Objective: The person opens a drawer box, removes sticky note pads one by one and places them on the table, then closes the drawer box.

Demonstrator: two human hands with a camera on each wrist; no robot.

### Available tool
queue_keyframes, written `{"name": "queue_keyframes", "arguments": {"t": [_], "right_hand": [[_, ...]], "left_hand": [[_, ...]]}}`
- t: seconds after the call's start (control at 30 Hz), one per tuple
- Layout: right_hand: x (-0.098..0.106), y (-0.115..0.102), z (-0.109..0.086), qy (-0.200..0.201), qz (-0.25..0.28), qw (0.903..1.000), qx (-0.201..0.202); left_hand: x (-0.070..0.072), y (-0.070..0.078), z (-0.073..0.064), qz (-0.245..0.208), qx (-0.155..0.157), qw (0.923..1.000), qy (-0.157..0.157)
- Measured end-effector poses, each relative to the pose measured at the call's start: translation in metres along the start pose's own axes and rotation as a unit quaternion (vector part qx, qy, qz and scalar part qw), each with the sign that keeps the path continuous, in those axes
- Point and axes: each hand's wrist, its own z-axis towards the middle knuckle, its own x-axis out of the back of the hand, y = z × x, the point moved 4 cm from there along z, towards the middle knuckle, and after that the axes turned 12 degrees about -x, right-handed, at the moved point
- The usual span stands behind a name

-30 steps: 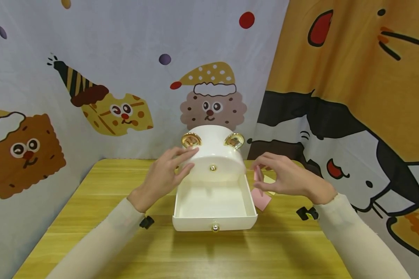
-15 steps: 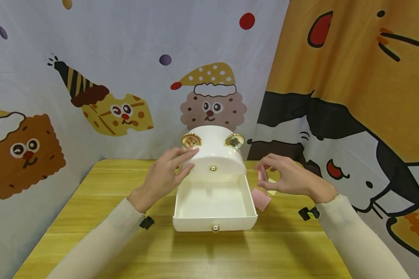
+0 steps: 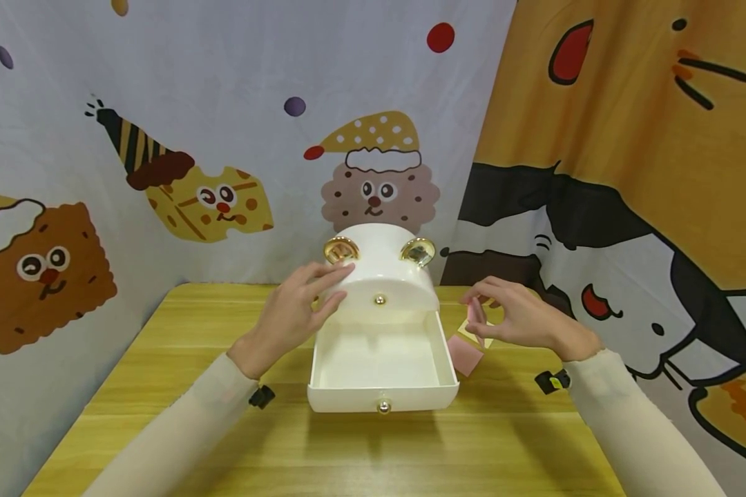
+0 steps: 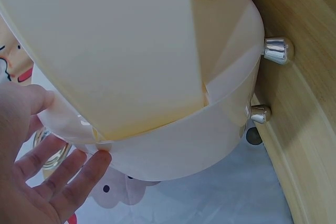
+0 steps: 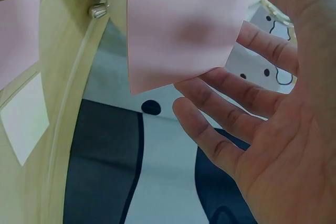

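A white storage box [image 3: 385, 262] with gold ear-like trims stands at the back middle of the table, its lower drawer [image 3: 348, 398] pulled out and bare inside. My left hand [image 3: 289, 307] rests against the box's left side. In the left wrist view its fairly straight fingers [image 4: 71, 190] touch the white shell. Right of the box, my right hand [image 3: 516, 317] pinches a pink sticky note [image 5: 178, 30], held upright above the table. Below it lie another pink sticky note [image 3: 465, 356] and a pale yellow one [image 3: 467, 331], partly behind my fingers.
The wooden table [image 3: 373, 455] runs back to a patterned cloth backdrop [image 3: 236, 124]. A gold knob [image 3: 383, 406] sticks out from the drawer front, and another gold knob [image 3: 380, 299] sits on the box front above it.
My right hand has shifted slightly right, away from the box, with the pink sticky note. More of the yellow note shows now. My left hand has stayed in place.
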Motion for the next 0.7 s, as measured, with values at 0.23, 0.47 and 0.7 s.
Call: {"name": "queue_keyframes", "arguments": {"t": [0.23, 0.47, 0.7], "right_hand": [[-0.005, 0.011, -0.001, -0.003, 0.003, 0.9999, -0.013], [-0.009, 0.022, -0.002, 0.007, -0.005, 0.9999, -0.011], [-0.014, 0.034, -0.002, 0.014, -0.001, 0.9999, -0.008]], "left_hand": [[0.000, 0.000, 0.000, 0.000, 0.001, 1.0000, 0.000], [0.000, 0.000, -0.001, 0.003, 0.000, 1.0000, 0.003], [-0.001, 0.000, -0.001, 0.006, -0.003, 1.0000, 0.004]]}}
